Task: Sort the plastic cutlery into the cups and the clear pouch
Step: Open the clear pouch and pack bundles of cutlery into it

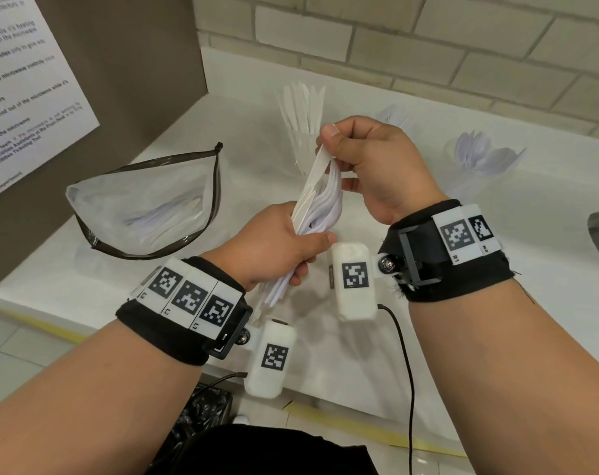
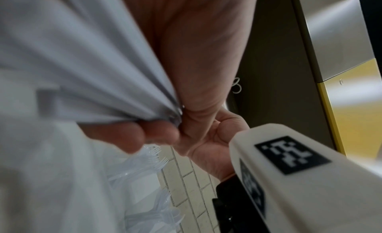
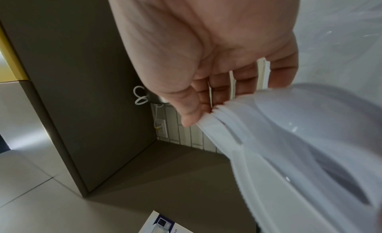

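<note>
Hands: left (image 1: 274,245) grips cutlery bundle (image 1: 320,200); right (image 1: 370,166) pinches top piece.

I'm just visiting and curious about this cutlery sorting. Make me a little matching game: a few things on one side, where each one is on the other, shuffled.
Things:
1. bundle of white cutlery
2. clear pouch
3. cup of knives
4. left hand

Places:
A. lying open on the counter at the left
B. standing behind the hands
C. gripping the bundle's lower part
D. held between both hands

Pairs: 1-D, 2-A, 3-B, 4-C. The right hand pinches the bundle's top.
</note>
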